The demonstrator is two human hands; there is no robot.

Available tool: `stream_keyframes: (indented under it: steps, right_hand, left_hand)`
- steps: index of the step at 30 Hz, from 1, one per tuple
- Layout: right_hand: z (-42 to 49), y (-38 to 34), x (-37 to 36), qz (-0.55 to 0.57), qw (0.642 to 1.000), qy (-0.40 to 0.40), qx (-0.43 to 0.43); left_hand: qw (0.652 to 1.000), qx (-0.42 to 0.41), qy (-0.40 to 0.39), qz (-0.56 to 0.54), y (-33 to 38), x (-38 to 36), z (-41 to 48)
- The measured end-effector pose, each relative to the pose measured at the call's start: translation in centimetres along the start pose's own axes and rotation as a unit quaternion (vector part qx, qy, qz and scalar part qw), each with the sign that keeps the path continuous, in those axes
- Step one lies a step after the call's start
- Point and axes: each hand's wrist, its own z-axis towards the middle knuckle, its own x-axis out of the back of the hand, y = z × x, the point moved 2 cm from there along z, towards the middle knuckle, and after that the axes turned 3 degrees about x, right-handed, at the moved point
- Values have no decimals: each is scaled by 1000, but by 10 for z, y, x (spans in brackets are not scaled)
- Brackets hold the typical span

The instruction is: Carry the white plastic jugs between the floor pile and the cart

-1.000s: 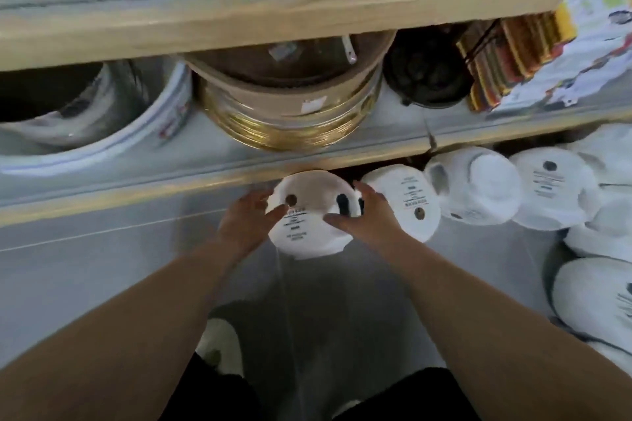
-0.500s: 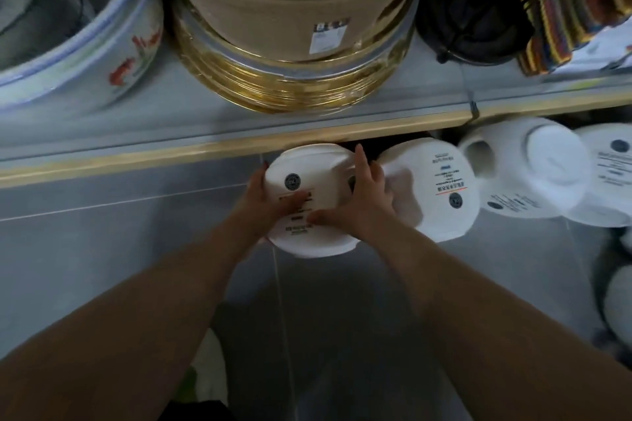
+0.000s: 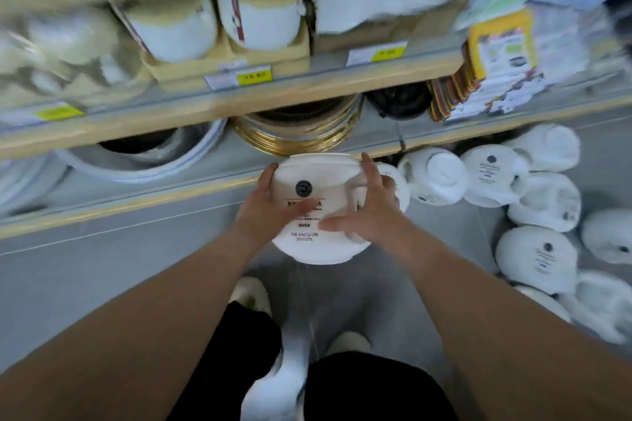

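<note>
**Both hands on one white bowl, base toward you**

You've got the white bowl [image 3: 316,212] clamped between both hands, turned so its base w/ the round black sticker [image 3: 303,189] and printed label faces you. That's prob. why it's tipped this way: the label reads straight on.

Left hand [image 3: 270,207]: fingers wrap the left edge, thumb laid across the label. Grip is closed on the bowl. Right hand [image 3: 367,212]: fingers curl over the right rim, one finger up along the far side, thumb pressed flat on the base. Closed on the bowl too. Two hands on opposite sides make sense, since the thing looks wide and smooth and one hand would likely slip.

Where it sits: in the air, in front of the wooden shelf edge [image 3: 191,193], not resting on anything I can see. Just behind your right grip is another white bowl [image 3: 400,188], partly hidden by your fingers; can't tell if they touch it. Further right of the grip, more white bowls [image 3: 441,178] lie base-out in a pile on the lower shelf, same labels showing.

Above and beyond the grip: a gold-rimmed stack [image 3: 297,137] on the shelf. Below the grip: your legs and shoes [image 3: 251,294] on the floor. Upper shelves are too blurred to read.
</note>
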Motion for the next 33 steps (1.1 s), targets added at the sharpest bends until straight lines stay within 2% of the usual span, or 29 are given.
stream_keyframes:
  steps: [3,7,13,17,21,24,33]
  right_hand:
    - [-67,-43,40,10,1000,-3,19]
    - [-138,-91,81,29,997,-9,65]
    - [-229,-157,117,8,977,-29,210]
    - [-276,-210,111,-20,958,-80,275]
    - [-313,-266,77,-64,925,-109,357]
    - [-338,-311,33,-87,900,-159,397]
    - [-421,-454,-163,-110,816,-267,501]
  left_hand:
    - [999,2,-8,-48,54,24,-72]
    - [998,-18,15,-57,109,51,-153]
    - [986,-43,111,-120,153,93,-275]
    - [962,-50,187,-194,151,130,-341]
    - [933,-80,249,-246,129,181,-396]
    - [911,-89,294,-274,104,229,-432]
    - [831,-127,417,-346,-2,402,-533]
